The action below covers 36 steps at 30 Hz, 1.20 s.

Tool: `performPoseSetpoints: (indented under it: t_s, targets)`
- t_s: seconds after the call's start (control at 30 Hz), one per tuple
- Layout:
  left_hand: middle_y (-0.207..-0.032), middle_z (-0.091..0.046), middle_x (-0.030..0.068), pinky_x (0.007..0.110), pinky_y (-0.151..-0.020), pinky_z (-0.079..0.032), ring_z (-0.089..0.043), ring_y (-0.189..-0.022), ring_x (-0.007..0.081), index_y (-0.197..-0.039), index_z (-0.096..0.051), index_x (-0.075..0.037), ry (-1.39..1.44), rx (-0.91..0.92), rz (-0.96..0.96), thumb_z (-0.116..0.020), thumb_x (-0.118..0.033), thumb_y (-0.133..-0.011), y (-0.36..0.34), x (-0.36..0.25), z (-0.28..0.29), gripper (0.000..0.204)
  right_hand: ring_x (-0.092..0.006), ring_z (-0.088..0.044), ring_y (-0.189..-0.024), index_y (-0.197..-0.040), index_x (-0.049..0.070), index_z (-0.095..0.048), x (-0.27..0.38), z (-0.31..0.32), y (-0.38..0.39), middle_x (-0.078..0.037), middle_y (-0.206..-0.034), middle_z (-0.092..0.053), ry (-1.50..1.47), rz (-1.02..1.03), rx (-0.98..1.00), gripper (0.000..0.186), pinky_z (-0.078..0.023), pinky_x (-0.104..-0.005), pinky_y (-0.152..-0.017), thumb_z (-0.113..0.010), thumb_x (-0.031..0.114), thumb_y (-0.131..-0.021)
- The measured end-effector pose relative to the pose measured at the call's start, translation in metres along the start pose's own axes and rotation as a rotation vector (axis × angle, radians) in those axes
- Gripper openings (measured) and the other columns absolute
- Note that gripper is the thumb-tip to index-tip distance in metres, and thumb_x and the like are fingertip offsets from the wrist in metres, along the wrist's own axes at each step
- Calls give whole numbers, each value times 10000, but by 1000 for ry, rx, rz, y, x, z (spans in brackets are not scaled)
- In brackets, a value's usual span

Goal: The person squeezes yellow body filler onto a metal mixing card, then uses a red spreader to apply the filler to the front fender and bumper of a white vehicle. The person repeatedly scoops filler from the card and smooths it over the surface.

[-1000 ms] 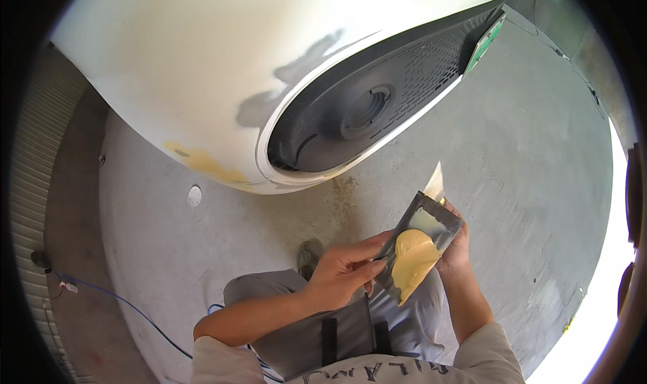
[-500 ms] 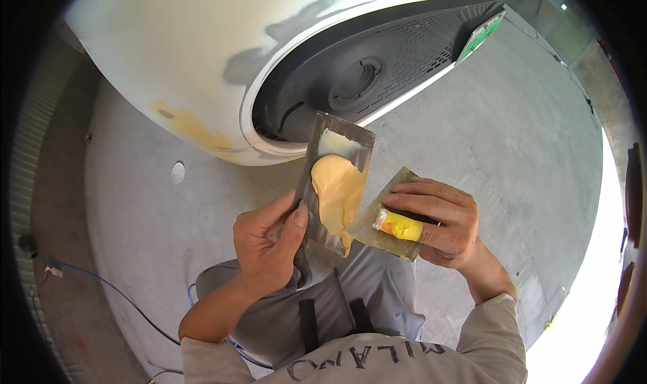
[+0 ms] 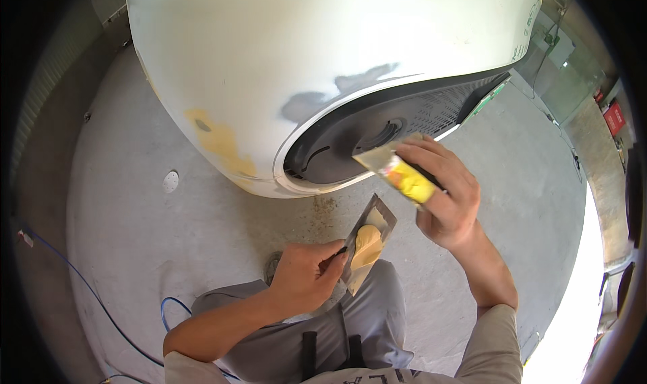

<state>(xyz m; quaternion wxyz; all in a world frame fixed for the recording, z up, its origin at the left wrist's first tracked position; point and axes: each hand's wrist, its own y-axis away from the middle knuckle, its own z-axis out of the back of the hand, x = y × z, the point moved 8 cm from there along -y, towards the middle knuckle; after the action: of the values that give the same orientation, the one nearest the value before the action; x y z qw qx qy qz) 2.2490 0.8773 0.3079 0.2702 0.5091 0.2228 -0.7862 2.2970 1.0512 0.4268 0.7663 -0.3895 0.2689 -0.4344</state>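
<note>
My left hand (image 3: 310, 269) is closed round a flat metal putty plate (image 3: 383, 212), held tilted above my lap. A smooth mound of tan body filler (image 3: 368, 244) lies on that plate. Higher and to the right, my right hand (image 3: 453, 195) grips a putty knife (image 3: 375, 157) with yellow wrapping (image 3: 411, 183) showing beside the fingers. Its blade points left, in front of the car bumper's black lower grille (image 3: 337, 151), apart from the plate; whether it touches the bumper I cannot tell. On the white bumper (image 3: 256, 60) are grey patches (image 3: 304, 105) and a dull yellow filler area (image 3: 222, 142).
A blue hose (image 3: 101, 303) runs over the grey concrete floor (image 3: 135, 229) at lower left. A round white floor cover (image 3: 171, 181) lies left of the bumper. At the far right stands a red box (image 3: 614, 117) by the wall.
The putty knife has left the plate and moved up toward the bumper. My left hand and the plate have shifted lower and right. The view now takes in more of the bumper.
</note>
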Motion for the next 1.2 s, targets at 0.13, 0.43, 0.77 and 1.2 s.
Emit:
performPoseSetpoints:
  t_s: [0.13,0.43,0.77,1.2]
  targets:
    - [-582,-563,92,293,-478,-407,-490,-504,80,-1040,-690,69,-35,46,-24,-633,-66,-987,-1,1,-9,156,-264,-700,-1072,-741,173,-732,11,-43,-65,-91,-1135,-727,295,330,-66,144,-563,-494,-976,-695,267,-638]
    - [-534,-500,61,311,-469,-369,-414,-474,108,-921,-656,44,3,163,78,-623,-78,-991,7,27,-4,145,-247,-706,-1035,-796,200,-764,16,-49,-57,-72,-1106,-724,366,338,-131,161,-575,-497,-950,-689,267,-669]
    - [-556,-466,37,301,-483,-362,-389,-519,80,-920,-646,39,64,220,86,-619,-83,-998,5,22,-14,148,-252,-706,-1071,-748,207,-747,15,-74,-51,-73,-1104,-736,361,310,-144,100,-559,-533,-989,-726,265,-668]
    - [-570,-480,186,418,-483,-360,-445,-463,332,-831,-592,11,78,247,118,-617,-97,-956,7,21,-19,166,-277,-719,-1039,-748,191,-754,15,-71,-67,-101,-1083,-739,366,328,-168,153,-586,-535,-945,-743,276,-622]
